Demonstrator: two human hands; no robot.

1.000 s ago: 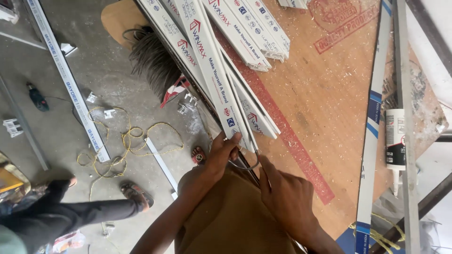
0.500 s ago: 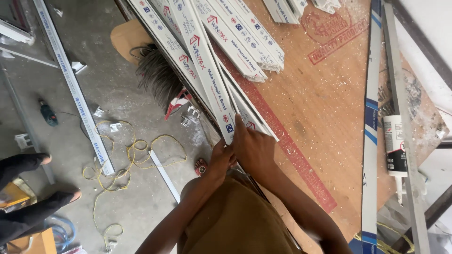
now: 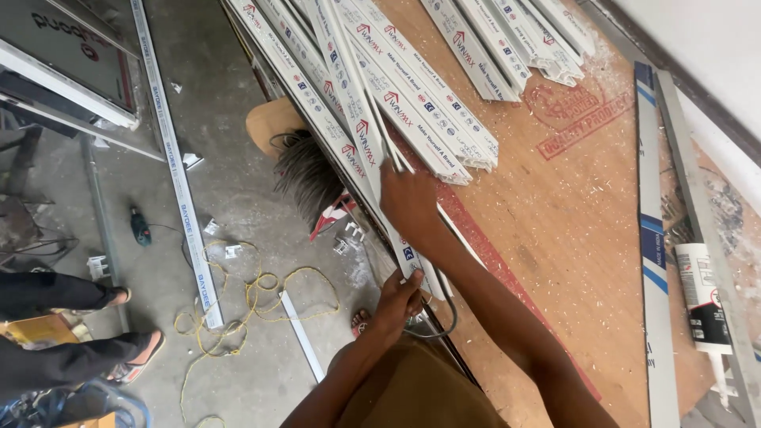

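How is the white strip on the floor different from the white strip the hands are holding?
The floor strip lies alone on grey concrete, untouched; the held strip rests along the wooden table's edge beside other strips. The right hand presses the held strip partway along and the left hand grips its near end. Both are long, white and printed.

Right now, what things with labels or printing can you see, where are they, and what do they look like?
White profile strips: bundled on the plywood bench, long and narrow, with red and blue printing; the right hand rests on them.
Sealant tube: at the bench's right edge, a white cylinder with a black and red label.
Stamp: red print on the plywood.
Long strip: on the floor at left, white with blue printing.
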